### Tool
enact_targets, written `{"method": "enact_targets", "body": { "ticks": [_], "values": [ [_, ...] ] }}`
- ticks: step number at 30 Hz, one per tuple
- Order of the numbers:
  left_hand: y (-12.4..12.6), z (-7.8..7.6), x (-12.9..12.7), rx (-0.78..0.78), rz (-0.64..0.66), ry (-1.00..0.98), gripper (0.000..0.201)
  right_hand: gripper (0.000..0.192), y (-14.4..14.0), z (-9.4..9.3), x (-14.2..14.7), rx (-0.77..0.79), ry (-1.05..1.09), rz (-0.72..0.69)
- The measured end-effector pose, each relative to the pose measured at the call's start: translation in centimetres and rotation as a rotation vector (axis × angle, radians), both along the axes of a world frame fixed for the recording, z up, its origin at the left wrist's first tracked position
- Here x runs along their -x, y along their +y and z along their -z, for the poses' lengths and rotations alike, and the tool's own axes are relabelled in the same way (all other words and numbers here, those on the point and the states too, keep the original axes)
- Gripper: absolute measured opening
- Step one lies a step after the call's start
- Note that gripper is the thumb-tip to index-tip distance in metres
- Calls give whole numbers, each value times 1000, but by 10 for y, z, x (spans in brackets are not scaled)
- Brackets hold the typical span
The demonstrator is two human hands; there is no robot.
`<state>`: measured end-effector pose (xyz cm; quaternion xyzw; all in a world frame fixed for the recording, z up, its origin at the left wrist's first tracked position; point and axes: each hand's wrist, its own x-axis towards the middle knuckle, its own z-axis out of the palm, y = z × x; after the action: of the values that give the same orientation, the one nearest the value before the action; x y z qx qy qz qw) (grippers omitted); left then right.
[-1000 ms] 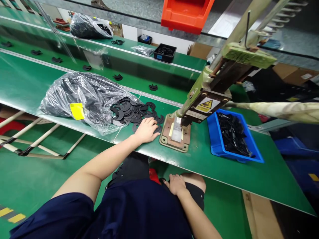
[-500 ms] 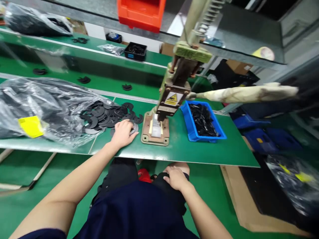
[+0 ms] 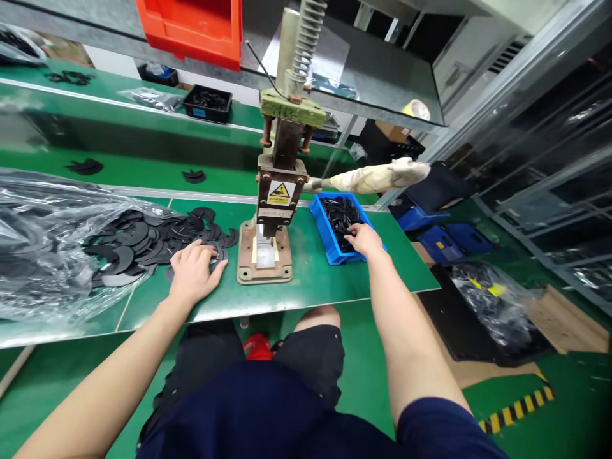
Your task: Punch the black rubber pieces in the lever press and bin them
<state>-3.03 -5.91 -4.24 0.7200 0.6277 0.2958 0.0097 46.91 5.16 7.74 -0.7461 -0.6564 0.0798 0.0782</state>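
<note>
1. My left hand lies palm down just left of the press, over the near edge of a heap of curved black pieces. My fingers bend loosely, thumb out toward the press; I cannot tell whether they have hold of a piece.
2. My right hand is to the right of the press, reaching into the blue bin. Thumb and forefinger are close together at the slim black parts there; I cannot tell whether one is pinched.
3. The heap spreads left of the press, spilling from the mouth of a clear plastic bag on the green bench.
4. The wrapped lever sticks out from the press's right side, above the bin.
5. Behind the press and to its left, two curved black clusters sit apart on the green strip.
</note>
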Motion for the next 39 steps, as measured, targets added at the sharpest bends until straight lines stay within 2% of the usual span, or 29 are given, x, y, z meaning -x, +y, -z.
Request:
{"method": "enact_targets", "body": {
  "ticks": [3,6,11,15,19,23,27,30,32,39],
  "values": [
    [0,-3,-1,6,-11,-4,30,46,21,12,6,44,-59,9],
    [0,-5,-3,20,-3,1,28,46,25,18,12,59,-87,17],
    [0,-5,-4,-8,-2,-21,27,45,16,10,15,-19,-43,36],
    [-3,-11,-1,-42,-32,-56,25,33,-18,-5,31,-230,83,4],
    [-19,-31,-12,-100,-47,-115,28,23,-85,-3,75,-423,299,-221],
    [-51,-58,-48,-8,132,-161,34,16,-151,19,127,-487,526,-422],
    [-78,-76,-79,56,369,-226,38,13,-187,41,162,-473,706,-544],
    [-88,-80,-88,25,534,-341,38,14,-197,51,175,-473,785,-595],
    [-90,-80,-89,-14,595,-396,39,15,-200,54,180,-480,810,-618],
    [-90,-73,-86,2,626,-426,30,20,-199,56,182,-490,795,-681]
  ]
}}
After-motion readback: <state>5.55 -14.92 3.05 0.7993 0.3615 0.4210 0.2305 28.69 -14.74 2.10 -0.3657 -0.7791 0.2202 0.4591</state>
